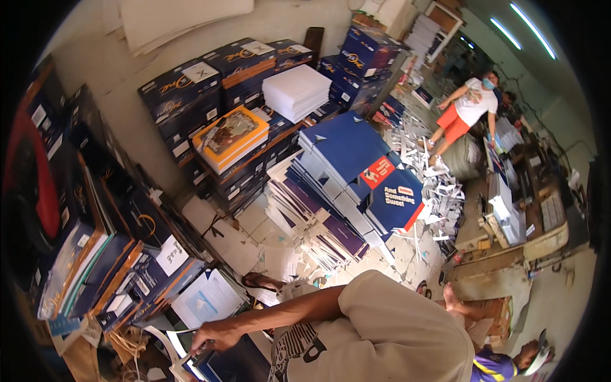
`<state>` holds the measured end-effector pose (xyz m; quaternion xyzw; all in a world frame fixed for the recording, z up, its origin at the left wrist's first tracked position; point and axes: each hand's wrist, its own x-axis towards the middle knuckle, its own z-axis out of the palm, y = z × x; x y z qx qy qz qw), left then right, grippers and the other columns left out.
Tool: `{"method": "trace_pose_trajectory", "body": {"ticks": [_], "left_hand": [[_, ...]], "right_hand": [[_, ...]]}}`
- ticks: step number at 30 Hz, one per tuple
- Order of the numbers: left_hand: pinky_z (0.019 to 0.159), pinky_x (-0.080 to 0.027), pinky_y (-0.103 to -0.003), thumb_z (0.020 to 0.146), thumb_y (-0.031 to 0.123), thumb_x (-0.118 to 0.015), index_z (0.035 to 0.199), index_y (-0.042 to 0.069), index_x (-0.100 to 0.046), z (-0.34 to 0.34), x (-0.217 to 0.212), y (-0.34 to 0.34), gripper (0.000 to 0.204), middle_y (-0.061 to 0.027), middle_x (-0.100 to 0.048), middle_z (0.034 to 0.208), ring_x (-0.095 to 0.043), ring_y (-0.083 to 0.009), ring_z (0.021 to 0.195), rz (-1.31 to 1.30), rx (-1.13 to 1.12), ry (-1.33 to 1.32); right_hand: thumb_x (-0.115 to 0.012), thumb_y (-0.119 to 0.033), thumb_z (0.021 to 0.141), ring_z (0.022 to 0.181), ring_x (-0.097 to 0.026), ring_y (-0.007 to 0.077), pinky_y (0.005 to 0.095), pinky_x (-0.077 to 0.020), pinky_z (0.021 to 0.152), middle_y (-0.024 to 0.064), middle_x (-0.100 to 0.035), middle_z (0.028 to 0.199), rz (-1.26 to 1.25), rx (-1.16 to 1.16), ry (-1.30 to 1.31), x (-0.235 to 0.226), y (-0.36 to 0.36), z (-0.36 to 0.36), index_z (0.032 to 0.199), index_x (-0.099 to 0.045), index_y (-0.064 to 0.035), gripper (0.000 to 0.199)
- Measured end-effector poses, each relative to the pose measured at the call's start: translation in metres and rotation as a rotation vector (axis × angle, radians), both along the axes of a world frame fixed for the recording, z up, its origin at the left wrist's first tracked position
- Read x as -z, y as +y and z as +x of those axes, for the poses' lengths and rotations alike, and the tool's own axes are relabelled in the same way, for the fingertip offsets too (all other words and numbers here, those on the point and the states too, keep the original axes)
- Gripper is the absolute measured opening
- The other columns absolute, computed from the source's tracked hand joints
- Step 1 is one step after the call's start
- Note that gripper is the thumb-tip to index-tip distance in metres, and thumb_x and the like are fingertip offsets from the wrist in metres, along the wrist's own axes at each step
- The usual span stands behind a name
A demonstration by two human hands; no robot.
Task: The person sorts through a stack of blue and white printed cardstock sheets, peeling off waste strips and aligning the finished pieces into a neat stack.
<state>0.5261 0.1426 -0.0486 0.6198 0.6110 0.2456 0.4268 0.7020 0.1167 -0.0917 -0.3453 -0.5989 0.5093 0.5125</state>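
Observation:
My right arm reaches across from the beige shirt sleeve towards the lower left. At its end, my right hand (215,335) is closed, its fingers curled down beside a white curved frame piece (167,347). What lies within the fingers is hidden. Just under the hand and wrist sits a dark blue flat stack (237,361), partly cut off by the lower edge. Close behind it, a white and light blue printed sheet (207,298) rests on top of a pile. My left hand is not in view.
Navy cartons (181,86) line the wall, bearing a yellow-covered stack (230,137) and white paper (296,92). Blue folded box sheets (356,162) lean mid-floor near paper scraps (439,204). A person in red shorts (455,124) stands beyond; another in purple (493,366) is at lower right.

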Motion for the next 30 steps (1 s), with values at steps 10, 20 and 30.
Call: {"method": "trace_pose_trajectory", "body": {"ticks": [10,20,30], "left_hand": [[0.06,-0.054,-0.034,0.087,0.04,-0.071,0.118,0.009,-0.065,0.04,0.004,0.006,0.044,-0.0069,-0.068,0.101,-0.066,-0.0242,0.071,-0.064,0.012,-0.122],[0.06,-0.054,-0.034,0.088,0.04,-0.07,0.117,0.008,-0.065,0.048,0.007,0.009,0.043,-0.0072,-0.067,0.096,-0.066,-0.024,0.071,-0.107,-0.008,-0.2],[0.061,-0.054,-0.035,0.089,0.04,-0.069,0.116,0.007,-0.064,0.089,0.012,0.008,0.043,-0.0076,-0.066,0.092,-0.065,-0.0238,0.07,-0.17,0.01,-0.257]], "right_hand": [[-0.097,-0.037,0.039,0.124,-0.048,0.0409,0.0391,-0.0386,0.106,0.0236,-0.05,0.134,0.295,-0.249,-0.327,0.039,0.012,-0.015,0.141,-0.039,0.0062,0.126],[-0.097,-0.042,0.046,0.08,-0.064,0.0195,0.0314,-0.0496,0.069,0.0094,-0.068,0.085,-0.065,-0.241,-0.052,0.013,0.006,-0.015,0.095,-0.062,0.0001,0.074],[-0.091,-0.031,0.068,0.085,-0.063,0.0139,0.0323,-0.0506,0.07,0.0099,-0.07,0.091,0.089,-0.411,0.129,0.009,0.008,-0.016,0.104,-0.066,0.0018,0.054]]}}
